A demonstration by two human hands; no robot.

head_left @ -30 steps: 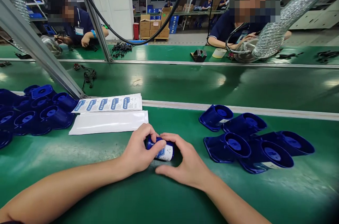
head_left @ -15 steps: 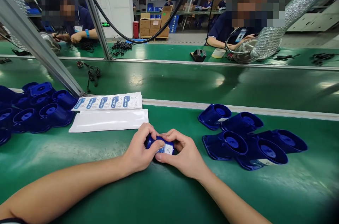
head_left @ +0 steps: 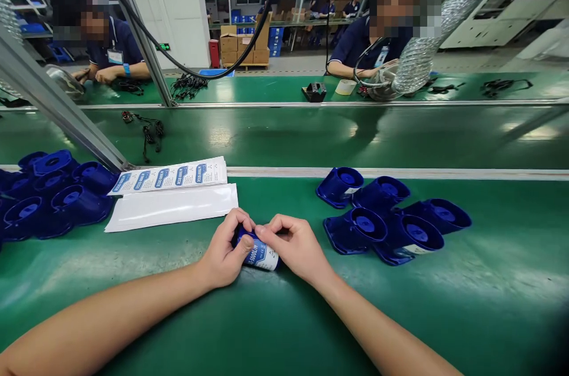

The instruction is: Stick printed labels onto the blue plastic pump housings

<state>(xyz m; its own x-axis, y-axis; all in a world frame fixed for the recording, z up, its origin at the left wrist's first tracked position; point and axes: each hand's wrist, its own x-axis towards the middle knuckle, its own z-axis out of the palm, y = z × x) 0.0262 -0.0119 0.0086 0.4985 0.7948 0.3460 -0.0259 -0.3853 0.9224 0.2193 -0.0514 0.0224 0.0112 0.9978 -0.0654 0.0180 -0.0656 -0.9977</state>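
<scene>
Between my hands, just above the green bench, is a blue plastic housing (head_left: 258, 268) with a blue-and-white printed label (head_left: 263, 254) on its curved side. My left hand (head_left: 222, 252) is closed round its left end, thumb pressed on the front. My right hand (head_left: 301, 247) is closed too, its thumb and fingertips bent against the housing's upper edge by the label; its other fingers hide the far side. Behind my left hand lie a sheet of printed labels (head_left: 171, 177) and a blank white backing strip (head_left: 178, 207).
A group of blue housings (head_left: 80, 204) stands at the left. Several more blue housings (head_left: 358, 230) stand at the right, some labelled. A metal post (head_left: 75, 97) slants up at the left. Across the bench, two people work near black cables (head_left: 189, 86) and a foil duct (head_left: 413, 67).
The housing has turned so more of its label faces me. My right thumb has moved from the label's lower front to the upper edge. The camera view has shifted slightly right.
</scene>
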